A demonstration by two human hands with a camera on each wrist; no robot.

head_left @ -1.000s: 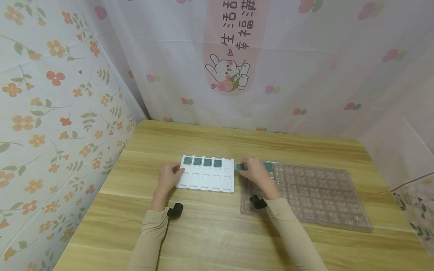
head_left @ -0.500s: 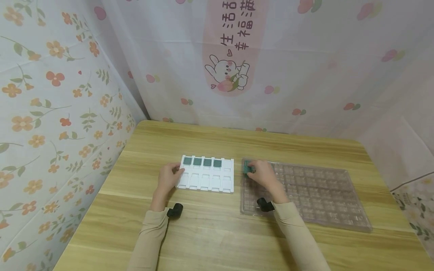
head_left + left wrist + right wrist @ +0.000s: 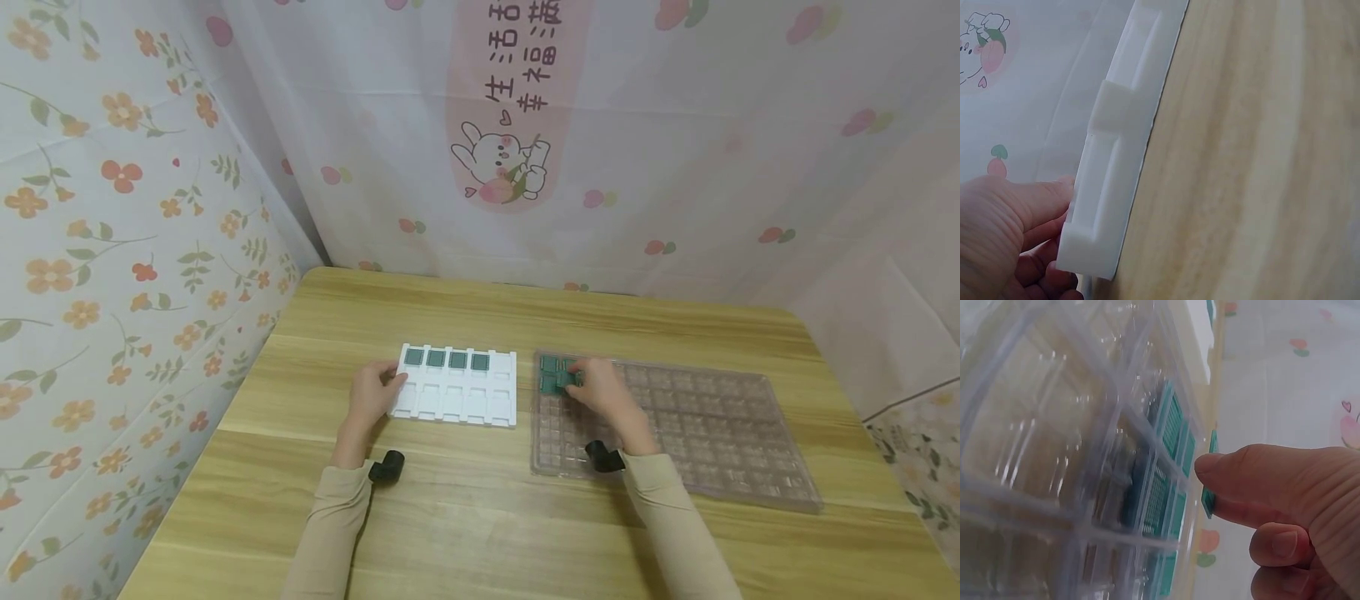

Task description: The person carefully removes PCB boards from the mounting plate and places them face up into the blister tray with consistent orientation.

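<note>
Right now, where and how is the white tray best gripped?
Grip the white tray by its left edge, coming from the left, as the left hand does: likely best, since that edge is straight and the green chips sit inward.

In front of me: tabletop (image 3: 465,517), yellowish-brown wood grain, far corners rounded. Directly on it, L of ctr: white tray (image 3: 453,380) w/ two rows of slots. Just to its R, bare wood btwn: clear plastic tray (image 3: 697,425), bigger, lots of sm. compartments, long side running L–R from where I am.
</note>
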